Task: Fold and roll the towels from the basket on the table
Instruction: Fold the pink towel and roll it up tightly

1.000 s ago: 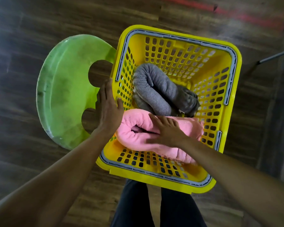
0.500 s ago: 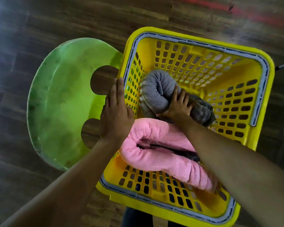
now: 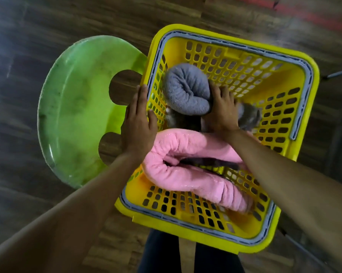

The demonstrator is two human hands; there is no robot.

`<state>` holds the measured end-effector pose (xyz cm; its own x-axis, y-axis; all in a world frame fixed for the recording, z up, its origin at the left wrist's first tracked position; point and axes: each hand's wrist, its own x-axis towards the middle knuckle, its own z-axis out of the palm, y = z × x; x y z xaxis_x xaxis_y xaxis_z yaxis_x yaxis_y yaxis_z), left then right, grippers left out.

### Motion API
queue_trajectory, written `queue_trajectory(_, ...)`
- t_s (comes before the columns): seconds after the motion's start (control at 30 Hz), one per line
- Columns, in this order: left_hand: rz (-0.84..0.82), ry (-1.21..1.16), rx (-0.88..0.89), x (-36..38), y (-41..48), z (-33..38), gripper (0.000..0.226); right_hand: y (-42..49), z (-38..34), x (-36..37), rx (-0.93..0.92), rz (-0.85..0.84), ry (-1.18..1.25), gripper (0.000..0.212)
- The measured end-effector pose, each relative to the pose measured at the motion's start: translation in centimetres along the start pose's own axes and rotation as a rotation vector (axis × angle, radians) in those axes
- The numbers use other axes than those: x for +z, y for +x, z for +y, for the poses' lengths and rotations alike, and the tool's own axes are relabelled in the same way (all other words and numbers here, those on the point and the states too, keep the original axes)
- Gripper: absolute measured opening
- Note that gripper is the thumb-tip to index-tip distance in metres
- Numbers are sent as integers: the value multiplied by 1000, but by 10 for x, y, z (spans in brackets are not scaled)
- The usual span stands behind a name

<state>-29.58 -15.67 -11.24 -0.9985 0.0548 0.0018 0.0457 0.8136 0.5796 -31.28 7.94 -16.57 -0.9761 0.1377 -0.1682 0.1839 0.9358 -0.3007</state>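
A yellow perforated basket (image 3: pixel 245 62) with a grey rim strip stands below me. Inside lie a rolled grey towel (image 3: pixel 186 89) toward the far left and a folded pink towel (image 3: pixel 188 174) nearer to me. My right hand (image 3: pixel 222 110) reaches into the basket and grips the grey towel around its middle, its left end raised. My left hand (image 3: pixel 139 123) rests flat with straight fingers on the basket's left rim, thumb on the inside wall. A darker grey bit of cloth (image 3: pixel 249 117) shows right of my right hand.
A green plastic stool (image 3: pixel 73 107) with round cutouts stands just left of the basket, touching it. The floor (image 3: pixel 48 20) is dark wood planks. My dark trouser legs (image 3: pixel 162 253) show below the basket. A thin dark rod (image 3: pixel 337 72) lies at the right edge.
My right hand moved from the pink towel to the grey towel and closed around it; the grey roll's left end has come up. My left hand stayed on the rim.
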Motion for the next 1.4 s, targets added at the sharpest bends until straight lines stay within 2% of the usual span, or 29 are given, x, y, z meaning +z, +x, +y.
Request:
queue_trajectory(0.2,53,-153,-53,-4,2,1,52,7,-14,-68,-117,196,-13,84)
queue_trajectory(0.37,50,-197,-108,-10,0,1,50,-6,-26,-124,-183,266,2,83)
queue_trajectory(0.47,34,-234,-126,-16,-1,6,49,-20,-30,-158,-161,153,25,90)
queue_trajectory(0.57,12,-254,-172,-22,-3,10,43,-47,-29,-174,-149,-72,40,100)
queue_trajectory(0.7,-52,-363,-325,-20,4,2,60,-92,-27,-148,-186,-365,-10,102)
queue_trajectory(0.73,-77,-376,-349,-21,5,2,56,-102,-28,-135,-215,-406,-24,100)
queue_trajectory(0.8,-88,-342,-319,-22,5,7,47,-119,-33,-107,-262,-471,-59,98)
queue_trajectory(0.93,68,-394,-259,-30,15,8,35,-142,-36,-61,-276,-497,-79,112)
queue_trajectory(1.0,138,-198,-98,-31,20,9,29,-150,-37,-51,-257,-480,-73,114)
queue_trajectory(1.07,144,-11,162,-25,18,14,25,-153,-36,-47,-235,-440,-82,117)
queue_trajectory(1.13,20,9,348,-16,11,22,22,-155,-37,-44,-240,-415,-98,118)
queue_trajectory(1.2,-224,-13,354,2,10,27,21,-157,-34,-39,-250,-399,-96,115)
queue_trajectory(1.27,-494,50,224,23,20,30,28,-160,-32,-35,-246,-384,-65,115)
queue_trajectory(1.4,-907,211,-105,57,45,30,75,-168,-26,-27,-230,-318,-24,113)
